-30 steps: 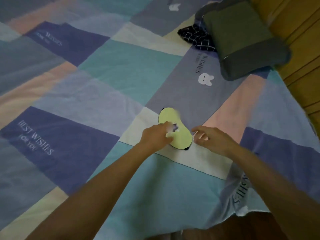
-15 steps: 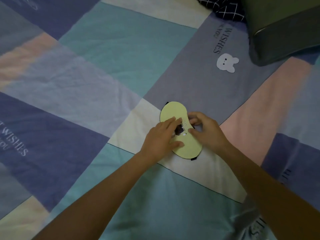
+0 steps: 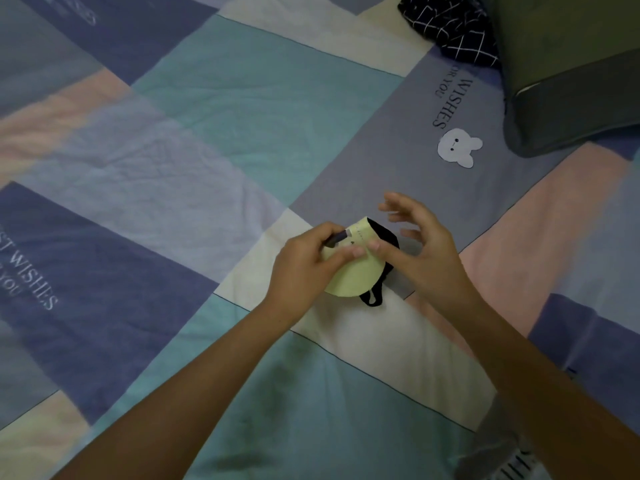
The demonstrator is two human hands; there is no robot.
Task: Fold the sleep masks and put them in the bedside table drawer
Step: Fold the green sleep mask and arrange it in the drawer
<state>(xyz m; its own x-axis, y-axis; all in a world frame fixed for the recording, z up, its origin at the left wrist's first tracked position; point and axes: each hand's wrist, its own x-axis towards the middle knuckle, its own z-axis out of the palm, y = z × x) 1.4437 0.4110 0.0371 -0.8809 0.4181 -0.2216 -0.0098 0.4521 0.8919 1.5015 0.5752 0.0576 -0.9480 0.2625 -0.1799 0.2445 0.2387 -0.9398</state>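
Two hands meet over one mask (image 3: 353, 271), which lies folded in half on the bed (image 3: 242, 98), on a cream patch of the patchwork cover; the pale yellow face is up and the black lining shows along the far edge, so the fold looks just made and is probably being held until it sets. The left hand (image 3: 304, 265) does that holding: its grip is closed on the near side of the fold, thumb on top and fingers curled round the edge, which pins the doubled halves together and keeps them from springing apart. The right hand (image 3: 415, 251) helps more lightly. Its thumb presses on the yellow top next to the left thumb, while its fingers are spread and lifted clear of the fabric, so its grip is apart and clasps nothing. The black strap (image 3: 374, 296) loops out loose from the near right corner onto the cover; it seems not yet tucked in, and that is likely the next thing to deal with. A dark checked cloth (image 3: 450, 32) lies well apart at the top right, beside a grey cushion (image 3: 571, 81). No drawer is in view.
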